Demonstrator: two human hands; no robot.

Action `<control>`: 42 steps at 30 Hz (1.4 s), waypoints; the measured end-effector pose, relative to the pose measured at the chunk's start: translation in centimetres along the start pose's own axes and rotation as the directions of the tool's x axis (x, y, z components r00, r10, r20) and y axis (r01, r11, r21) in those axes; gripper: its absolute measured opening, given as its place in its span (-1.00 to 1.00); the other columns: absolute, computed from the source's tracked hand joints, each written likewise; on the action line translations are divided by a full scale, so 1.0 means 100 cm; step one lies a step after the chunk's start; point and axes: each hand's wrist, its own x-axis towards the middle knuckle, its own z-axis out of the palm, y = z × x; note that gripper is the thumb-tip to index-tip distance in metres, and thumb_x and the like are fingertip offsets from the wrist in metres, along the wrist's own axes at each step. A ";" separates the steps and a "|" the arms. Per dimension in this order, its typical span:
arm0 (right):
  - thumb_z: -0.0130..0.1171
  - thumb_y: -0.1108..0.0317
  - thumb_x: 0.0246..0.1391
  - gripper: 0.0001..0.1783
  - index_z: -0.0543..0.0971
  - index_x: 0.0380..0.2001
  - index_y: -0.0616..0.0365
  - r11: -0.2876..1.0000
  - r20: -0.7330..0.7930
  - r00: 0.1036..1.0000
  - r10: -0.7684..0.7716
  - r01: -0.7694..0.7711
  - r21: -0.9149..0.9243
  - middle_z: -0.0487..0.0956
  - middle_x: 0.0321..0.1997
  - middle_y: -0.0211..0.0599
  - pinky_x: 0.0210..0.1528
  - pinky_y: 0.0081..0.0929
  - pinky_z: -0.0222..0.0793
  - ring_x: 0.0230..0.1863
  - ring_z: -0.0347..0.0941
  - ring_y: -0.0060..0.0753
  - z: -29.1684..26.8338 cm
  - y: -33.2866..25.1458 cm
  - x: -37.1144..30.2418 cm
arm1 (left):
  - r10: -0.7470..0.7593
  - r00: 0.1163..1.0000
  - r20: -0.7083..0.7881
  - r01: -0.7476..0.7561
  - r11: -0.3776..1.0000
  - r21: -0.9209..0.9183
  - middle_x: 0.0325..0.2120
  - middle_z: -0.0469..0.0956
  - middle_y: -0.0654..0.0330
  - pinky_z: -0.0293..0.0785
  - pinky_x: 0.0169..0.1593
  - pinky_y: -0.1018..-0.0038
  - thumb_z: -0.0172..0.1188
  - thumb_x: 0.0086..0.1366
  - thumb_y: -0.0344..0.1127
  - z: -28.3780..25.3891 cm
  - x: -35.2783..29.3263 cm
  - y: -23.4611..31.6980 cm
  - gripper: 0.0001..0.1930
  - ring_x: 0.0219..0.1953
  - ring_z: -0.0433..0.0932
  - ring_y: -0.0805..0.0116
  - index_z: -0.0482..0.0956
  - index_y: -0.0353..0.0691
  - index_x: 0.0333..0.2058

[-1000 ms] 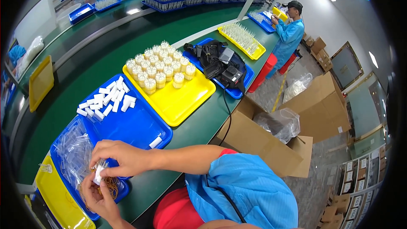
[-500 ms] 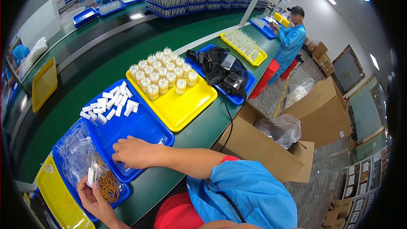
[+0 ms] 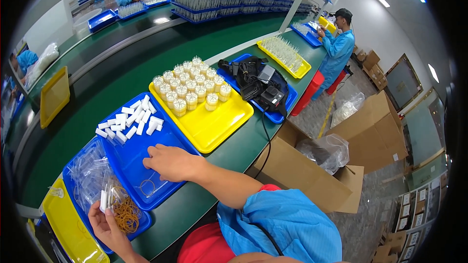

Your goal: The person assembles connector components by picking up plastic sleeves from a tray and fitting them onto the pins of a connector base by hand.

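My left hand (image 3: 108, 229) pinches a small white rectangular block (image 3: 104, 199) upright, with thin clear strips beside it, at the near edge of a blue tray. That tray (image 3: 83, 218) contains clear plastic pieces (image 3: 90, 168) and a heap of tan rubber bands (image 3: 125, 214). Over the larger blue tray (image 3: 127, 158) is my right hand (image 3: 168, 162), its fingers curled together and what they hold, if anything, hidden. Below it a single rubber band (image 3: 147, 188) lies on the tray floor by a thin clear strip. Loose white blocks (image 3: 131, 119) are spread at the tray's far end.
A yellow tray (image 3: 214, 131) carries rows of banded round bundles (image 3: 190, 85). Beyond it, a blue tray holds black straps and electronics (image 3: 258, 83). Another yellow tray (image 3: 68, 229) stands at left. Cardboard boxes (image 3: 307, 170) are at right. Co-workers in blue sit or stand farther off.
My right hand has shifted slightly up and right over the large blue tray, and a rubber band now shows on its floor. The left hand still holds the white block.
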 end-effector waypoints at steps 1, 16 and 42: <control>0.61 0.31 0.08 -0.43 0.64 0.16 0.03 1.000 0.000 1.000 -0.002 0.002 -0.002 0.57 0.17 -0.09 0.29 -0.03 0.48 0.28 0.50 0.06 0.001 0.002 0.000 | -0.004 1.000 0.010 0.004 1.000 0.008 0.06 0.64 0.12 0.49 0.01 0.56 0.23 0.62 -0.43 -0.001 0.000 0.000 -0.66 -0.02 0.61 0.48 0.52 -0.37 0.28; 0.50 0.45 0.14 -0.58 0.65 0.06 -0.01 0.999 0.229 0.973 -0.015 0.004 0.047 0.64 0.02 -0.14 0.15 -0.08 0.56 0.14 0.64 0.09 -0.021 0.010 -0.018 | 0.006 0.996 0.088 0.000 0.997 -0.075 0.09 0.66 0.07 0.56 0.22 0.46 0.29 0.54 -0.56 0.000 0.002 0.005 -0.63 0.11 0.67 0.36 0.52 -0.39 0.25; 0.35 0.53 0.38 -0.77 0.74 0.05 0.14 0.858 -0.204 0.963 -0.178 0.253 0.448 0.63 -0.07 -0.20 0.07 -0.36 0.64 -0.01 0.67 -0.20 -0.020 -0.042 0.008 | -0.048 0.981 0.187 0.099 0.958 -0.269 0.03 0.71 0.09 0.58 0.15 0.49 0.35 0.54 -0.54 0.016 0.006 0.017 -0.63 0.05 0.69 0.42 0.53 -0.36 0.24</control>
